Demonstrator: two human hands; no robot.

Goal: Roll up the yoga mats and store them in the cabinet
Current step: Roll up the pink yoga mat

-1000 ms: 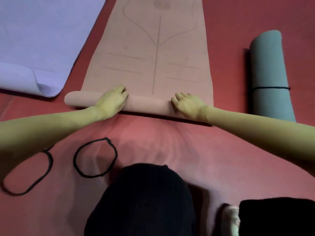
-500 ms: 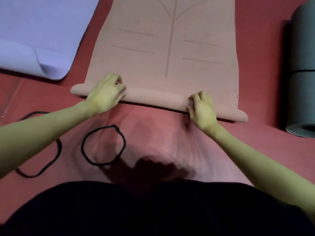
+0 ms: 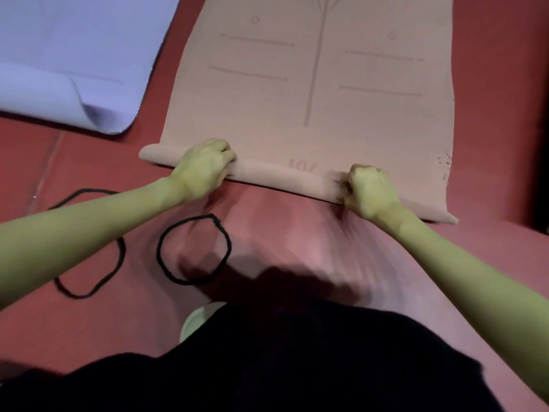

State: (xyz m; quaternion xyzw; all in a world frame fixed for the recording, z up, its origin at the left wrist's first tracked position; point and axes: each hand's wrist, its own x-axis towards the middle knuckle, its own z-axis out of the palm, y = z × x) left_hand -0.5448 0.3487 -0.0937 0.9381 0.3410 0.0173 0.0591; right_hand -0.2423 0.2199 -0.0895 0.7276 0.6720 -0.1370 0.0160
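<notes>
The tan yoga mat (image 3: pixel 312 84) lies on the red floor (image 3: pixel 297 248), its near end rolled. The left hand (image 3: pixel 205 168) and right hand (image 3: pixel 370 188) grip the roll; even pressure would keep it tight and straight.

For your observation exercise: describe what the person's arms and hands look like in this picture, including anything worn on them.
Both forearms are bare as far as the picture shows: no sleeves, watch, bracelets or gloves. The left hand and right hand show no rings that can be made out, though the right one is slightly blurred. Dark clothing covers the person lower in the view.
</notes>
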